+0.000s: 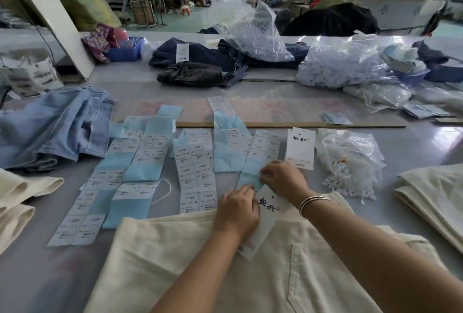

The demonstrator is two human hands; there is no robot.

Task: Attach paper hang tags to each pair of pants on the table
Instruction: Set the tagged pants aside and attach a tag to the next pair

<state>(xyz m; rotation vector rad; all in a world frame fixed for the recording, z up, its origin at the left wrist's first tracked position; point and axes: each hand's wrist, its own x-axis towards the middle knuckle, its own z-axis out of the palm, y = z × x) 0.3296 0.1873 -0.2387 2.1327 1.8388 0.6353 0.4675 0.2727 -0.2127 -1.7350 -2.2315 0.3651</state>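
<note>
Cream pants (pixel 200 262) lie flat on the tabletop (pixel 300 102), nearest the camera. Tag (pixel 265 215) rests on the pants' far edge, long axis diagonal: printed end points up-right, away from the camera, the other end down-left. Left hand (pixel 238 210) fingers curled, gripping the tag's left edge. Right hand (pixel 283 180) pinches at a blue label strip (pixel 250 177) just beyond the tag's far end; exactly what it pinches, can't tell. Spare tag stack (pixel 299 147) right of the strips, bag of fasteners (pixel 350 157) beside it.
</note>
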